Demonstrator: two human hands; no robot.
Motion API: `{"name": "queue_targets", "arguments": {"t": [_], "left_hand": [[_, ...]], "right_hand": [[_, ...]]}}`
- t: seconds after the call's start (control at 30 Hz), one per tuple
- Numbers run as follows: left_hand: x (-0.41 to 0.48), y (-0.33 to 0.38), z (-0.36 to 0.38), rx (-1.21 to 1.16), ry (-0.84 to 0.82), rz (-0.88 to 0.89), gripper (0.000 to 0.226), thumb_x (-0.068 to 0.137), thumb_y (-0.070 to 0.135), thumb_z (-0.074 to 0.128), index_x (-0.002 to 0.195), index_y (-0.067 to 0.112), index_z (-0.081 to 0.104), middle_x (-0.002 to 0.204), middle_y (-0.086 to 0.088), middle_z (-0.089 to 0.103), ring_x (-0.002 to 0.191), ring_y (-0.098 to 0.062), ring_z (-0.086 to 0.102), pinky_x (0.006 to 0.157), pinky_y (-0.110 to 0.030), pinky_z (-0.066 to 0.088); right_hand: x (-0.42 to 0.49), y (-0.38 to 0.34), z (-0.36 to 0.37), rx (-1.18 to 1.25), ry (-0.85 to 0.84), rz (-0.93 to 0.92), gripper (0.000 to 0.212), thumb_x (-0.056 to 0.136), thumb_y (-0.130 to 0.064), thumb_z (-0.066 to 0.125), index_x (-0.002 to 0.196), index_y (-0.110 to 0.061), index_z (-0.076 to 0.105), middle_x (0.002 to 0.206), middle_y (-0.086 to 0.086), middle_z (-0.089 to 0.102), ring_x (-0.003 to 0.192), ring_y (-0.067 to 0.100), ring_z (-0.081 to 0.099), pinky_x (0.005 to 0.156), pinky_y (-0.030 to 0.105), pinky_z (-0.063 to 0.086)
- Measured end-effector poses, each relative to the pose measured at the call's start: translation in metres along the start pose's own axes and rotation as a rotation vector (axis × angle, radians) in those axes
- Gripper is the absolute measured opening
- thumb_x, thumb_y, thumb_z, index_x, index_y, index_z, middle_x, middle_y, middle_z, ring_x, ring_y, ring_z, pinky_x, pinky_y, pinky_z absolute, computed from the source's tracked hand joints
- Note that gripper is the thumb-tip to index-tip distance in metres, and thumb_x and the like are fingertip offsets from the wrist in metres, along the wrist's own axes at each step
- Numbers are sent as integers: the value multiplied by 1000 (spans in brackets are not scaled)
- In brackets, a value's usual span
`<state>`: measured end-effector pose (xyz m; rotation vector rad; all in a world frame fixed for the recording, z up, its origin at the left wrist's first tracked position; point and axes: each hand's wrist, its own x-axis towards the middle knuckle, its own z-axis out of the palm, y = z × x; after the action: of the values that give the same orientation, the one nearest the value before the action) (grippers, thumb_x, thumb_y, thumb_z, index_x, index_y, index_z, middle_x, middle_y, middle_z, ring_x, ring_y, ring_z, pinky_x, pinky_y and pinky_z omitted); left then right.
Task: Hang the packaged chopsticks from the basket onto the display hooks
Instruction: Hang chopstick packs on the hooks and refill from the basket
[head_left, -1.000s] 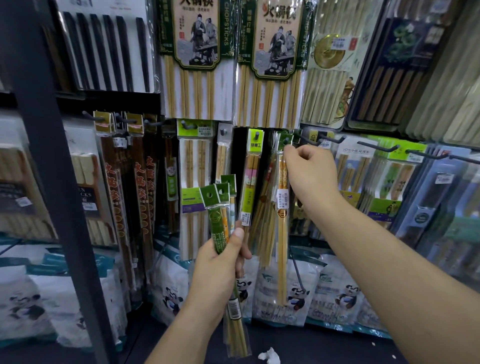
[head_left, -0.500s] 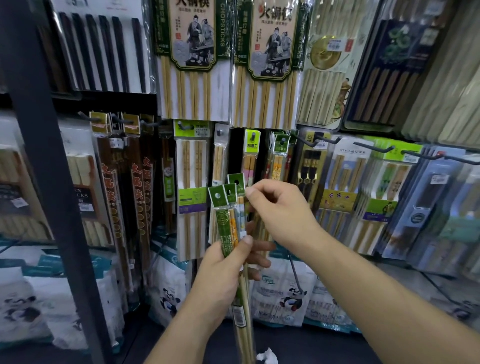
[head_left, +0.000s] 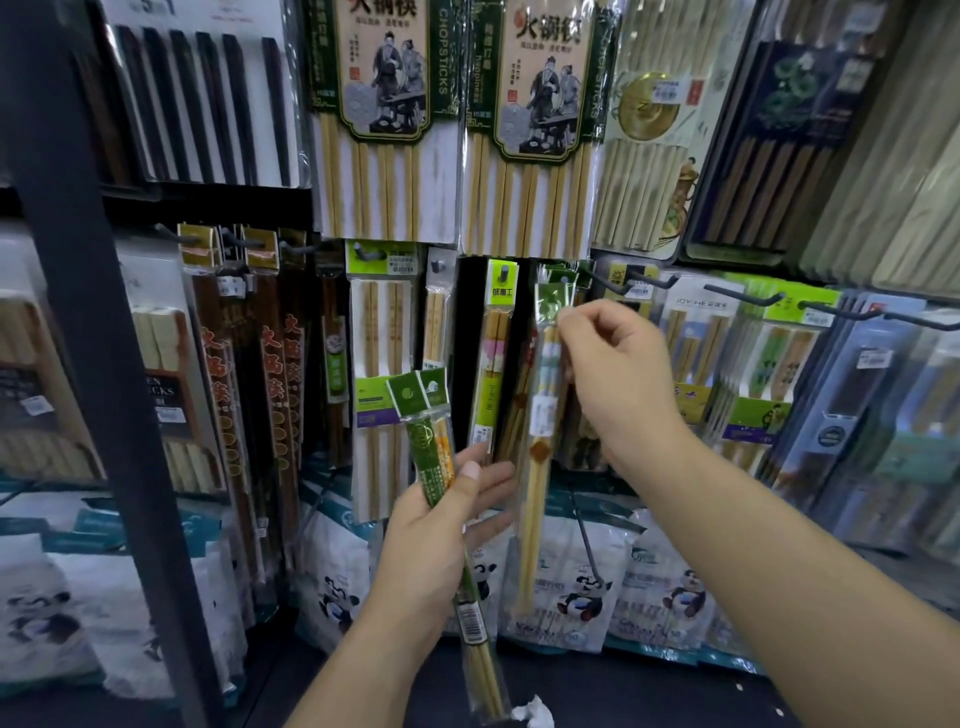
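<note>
Both hands are raised before the rack. At five o'clock from centre, the left hand (head_left: 441, 535) grips two packs (head_left: 434, 447), thumb pressed on the front one and the other fingers loosely spread; their green headers point to twelve, their tails run down to six. At two o'clock from it, the right hand (head_left: 618, 379) pinches a single pack (head_left: 540, 415) near its green header, the pack hanging to six o'clock, just beside the left fingertips. That header sits close to a hook (head_left: 608, 283) at one o'clock; whether they touch, I cannot tell. Hung packets (head_left: 382, 364) fill the rack around both hands.
</note>
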<state>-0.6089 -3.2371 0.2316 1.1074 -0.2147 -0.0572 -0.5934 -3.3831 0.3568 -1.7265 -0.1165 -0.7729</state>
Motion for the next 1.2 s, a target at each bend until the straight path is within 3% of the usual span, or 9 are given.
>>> {"name": "queue_targets", "arguments": {"t": [0.1,0.2,0.37,0.47,0.6,0.73,0.87,1.2], "left_hand": [[2,0,0,68,20,11,24,108,21,49,122,21,68,101,-7,81,88,-14,76,70,-28,62],[1,1,0,79,1,-6,23,108,22,49,118,20,69,98,-10,80,79,-15,74,66,-27,61],[0,0,0,92,-5,-17,23,107,23,50,119,19,70,97,-10,80,80,-16,74,64,-25,59],[1,1,-1,106,-6,-14,24,107,23,49,120,20,69,97,-9,80,80,-15,74,64,-25,59],[1,2,-2,108,-7,-13,23,107,22,50,120,19,69,97,-10,80,78,-15,73,63,-24,58],[0,2,-2,100,-6,-10,22,107,21,51,118,18,70,96,-11,80,77,-15,72,62,-24,58],[0,0,-3,109,-8,-4,22,107,22,51,117,19,71,96,-10,80,77,-15,72,63,-24,58],[1,-2,-4,127,-19,2,24,108,24,50,119,21,71,97,-8,80,78,-14,72,64,-24,58]], "right_hand": [[11,0,-2,-11,67,-40,35,102,-25,59,81,3,58,55,-10,39,54,8,36,58,26,37],[16,0,0,-28,97,-52,37,103,-27,59,80,3,57,54,-9,39,53,9,36,56,25,39],[22,2,5,-76,124,-45,39,102,-24,58,65,-14,50,46,-17,39,47,1,36,56,8,42],[26,4,5,-77,143,-51,40,101,-22,58,63,-16,48,44,-17,38,46,1,36,60,2,42],[28,9,6,-96,167,-54,41,100,-22,58,62,-17,47,44,-16,38,46,1,36,60,6,44],[26,13,8,-134,182,-35,36,100,-29,60,66,-19,52,51,-16,45,50,1,41,63,23,47],[18,18,10,-206,158,-68,25,98,-43,63,84,-25,53,73,-9,53,59,-6,50,55,9,40],[28,26,13,-195,160,-66,24,96,-43,67,85,-24,55,71,-10,50,56,-7,47,56,8,38]]}}
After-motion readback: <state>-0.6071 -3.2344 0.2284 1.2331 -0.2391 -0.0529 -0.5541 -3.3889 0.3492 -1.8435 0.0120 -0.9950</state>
